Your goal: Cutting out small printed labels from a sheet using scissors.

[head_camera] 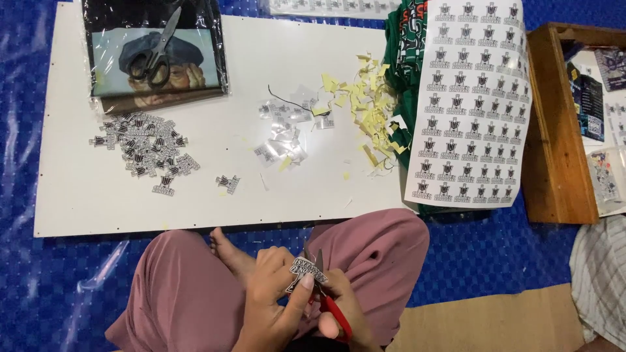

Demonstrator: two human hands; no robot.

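Blue tarpaulin covers the floor, and on it lies a white board. At the board's far left corner a clear bag holding a printed picture carries a pair of black scissors. Just in front of that bag sits a heap of cut-out stickers, with one loose sticker a little to its right. Near the board's middle lie clear plastic scraps, and beyond them a scatter of yellow paper strips. Below the board the person sits cross-legged in pink trousers, a bare foot tucked between the knees. The left hand is raised over the lap, wrist bent, its thumb and fingers pinched closed on a small black-and-white sticker held tilted. The right hand sits just beside and below it, fingers curled tight through the red handles of a pair of red scissors, whose blades point up and meet the sticker's edge. To the right, a full sticker sheet lies over green cloth. A wooden tray stands at the far right.
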